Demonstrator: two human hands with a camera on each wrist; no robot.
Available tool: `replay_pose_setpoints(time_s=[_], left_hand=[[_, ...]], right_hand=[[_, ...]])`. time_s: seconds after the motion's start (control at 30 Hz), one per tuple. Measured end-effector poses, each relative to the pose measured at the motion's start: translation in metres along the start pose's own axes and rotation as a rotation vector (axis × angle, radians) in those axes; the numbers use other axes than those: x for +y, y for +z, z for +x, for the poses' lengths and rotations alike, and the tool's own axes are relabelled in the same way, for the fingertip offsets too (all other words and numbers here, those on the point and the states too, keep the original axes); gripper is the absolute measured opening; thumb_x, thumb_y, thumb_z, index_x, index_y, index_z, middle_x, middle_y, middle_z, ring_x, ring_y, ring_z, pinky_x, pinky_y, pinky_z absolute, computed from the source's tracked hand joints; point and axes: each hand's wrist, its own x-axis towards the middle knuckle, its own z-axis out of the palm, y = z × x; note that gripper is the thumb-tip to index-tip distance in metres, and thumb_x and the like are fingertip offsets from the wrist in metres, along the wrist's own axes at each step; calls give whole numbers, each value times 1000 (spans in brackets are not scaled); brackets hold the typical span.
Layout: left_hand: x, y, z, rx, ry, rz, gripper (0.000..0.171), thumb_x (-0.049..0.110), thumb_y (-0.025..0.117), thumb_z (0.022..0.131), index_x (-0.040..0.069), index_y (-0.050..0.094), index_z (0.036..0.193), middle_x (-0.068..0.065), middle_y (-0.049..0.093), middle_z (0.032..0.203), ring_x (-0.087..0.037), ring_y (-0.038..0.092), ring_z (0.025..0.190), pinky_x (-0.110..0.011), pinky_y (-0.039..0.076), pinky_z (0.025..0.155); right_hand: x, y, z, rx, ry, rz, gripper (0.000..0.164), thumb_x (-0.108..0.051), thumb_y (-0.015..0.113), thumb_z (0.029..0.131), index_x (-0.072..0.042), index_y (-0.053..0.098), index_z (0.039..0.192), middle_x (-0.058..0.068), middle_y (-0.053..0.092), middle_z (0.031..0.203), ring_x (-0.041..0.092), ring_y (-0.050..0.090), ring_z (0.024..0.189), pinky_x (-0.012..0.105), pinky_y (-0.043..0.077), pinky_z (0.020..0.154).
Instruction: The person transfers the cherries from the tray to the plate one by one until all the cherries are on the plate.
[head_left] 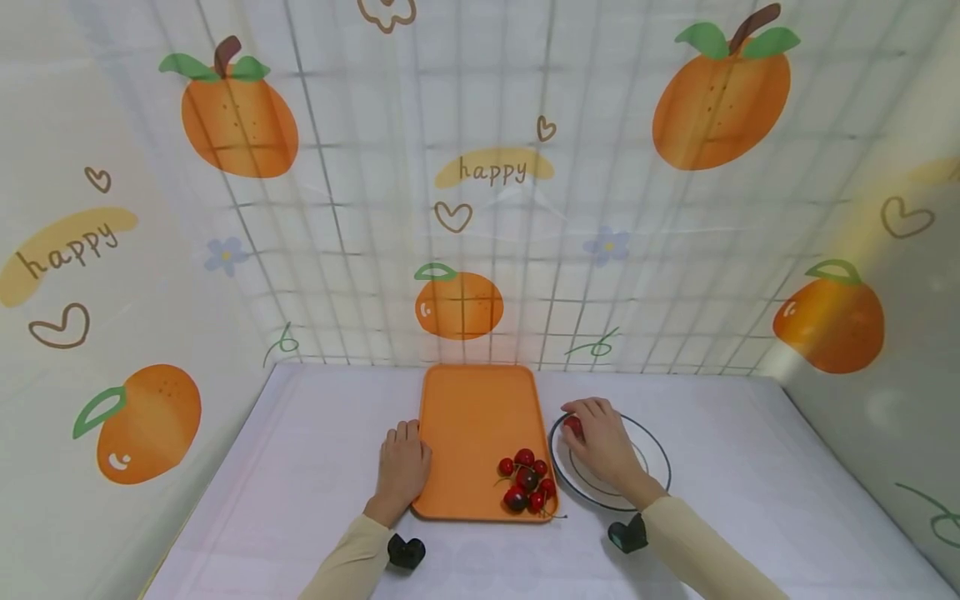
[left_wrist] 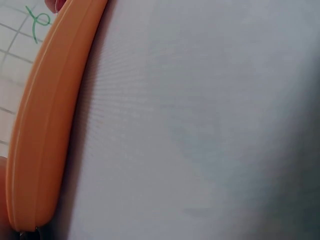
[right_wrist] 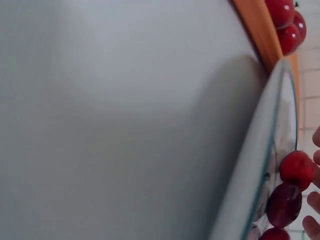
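My right hand [head_left: 603, 442] bends over a round white plate [head_left: 656, 458] with a dark rim. Its curled fingers are at the cherries there, one red cherry [head_left: 573, 425] showing beside them. In the right wrist view, fingertips [right_wrist: 314, 200] sit right at a red cherry [right_wrist: 297, 169], with a darker cherry [right_wrist: 284, 205] below it. Beside the left edge of an orange tray [head_left: 480, 425], my left hand [head_left: 403, 462] rests with its thumb at the rim and nothing visibly held. Several red and dark cherries [head_left: 527, 478] with stems lie in the tray's near right corner.
Tray and plate stand side by side on a white-covered table [head_left: 315, 467]. Black heart-shaped pieces [head_left: 406, 552] show near both wrists. A printed curtain [head_left: 480, 233] with oranges hangs behind the table and along its sides.
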Motion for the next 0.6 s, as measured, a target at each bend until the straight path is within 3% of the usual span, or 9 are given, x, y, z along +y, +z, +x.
replay_pose_setpoints(time_s=[0.23,0.6], left_hand=[[3,-5,-2,32,16,14,31,10,57,95,-5,61,122,-18,62,105,-29,51,84,-44,47,77],[2,-7,-3,-15,6,25,32,10,56,97,-5,60,124,-17,61,106,-28,51,85,-42,46,77]], right_hand=[[-12,-4,4,-64,-24,68,32,-19,68,94,-10,66,124,13,66,128,35,49,128,58,47,106],[-34,-8,3,-227,-96,194,28,-22,67,97,-14,68,124,5,67,127,29,52,126,57,48,107]])
